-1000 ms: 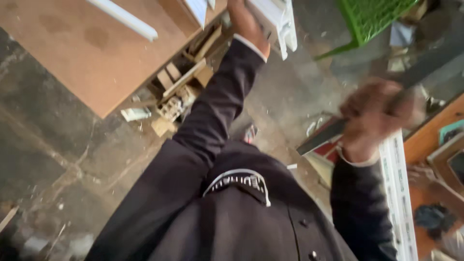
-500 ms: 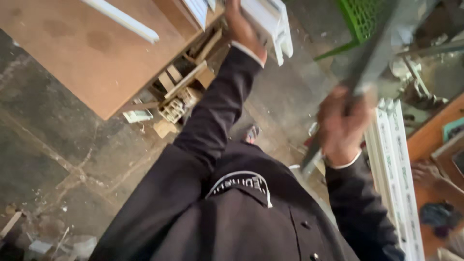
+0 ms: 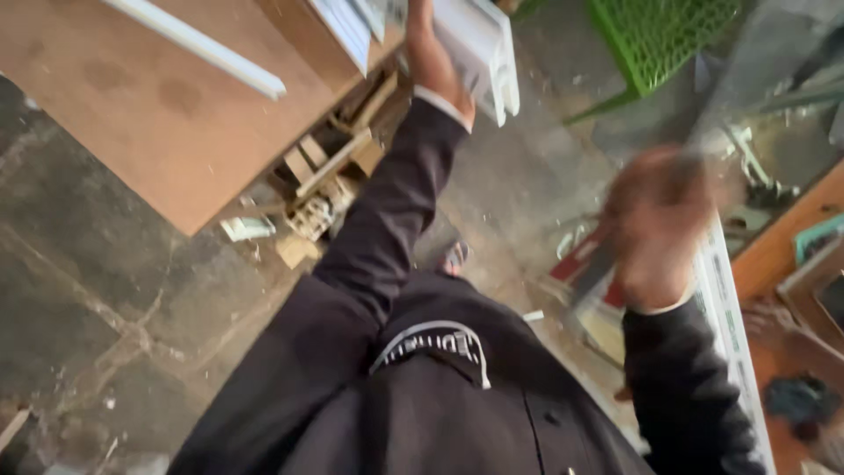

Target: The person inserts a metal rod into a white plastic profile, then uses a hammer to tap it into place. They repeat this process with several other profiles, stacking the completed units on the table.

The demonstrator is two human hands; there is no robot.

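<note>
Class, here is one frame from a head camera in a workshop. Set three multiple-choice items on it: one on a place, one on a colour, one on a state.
1. Where does the thin white strip lie?
A. on the brown board
B. on the floor
C. in the crate

2. What colour is the lattice crate?
A. red
B. green
C. blue

3. What is the left hand doing?
A. hanging free at the side
B. resting against a white profile piece
C. tucked in a pocket

Answers:
1 A, the strip rests on top of the brown board.
2 B, the crate at the top right is bright green.
3 B, the left hand lies against the white profile piece at the board's edge; the right hand is too blurred to judge.
</note>
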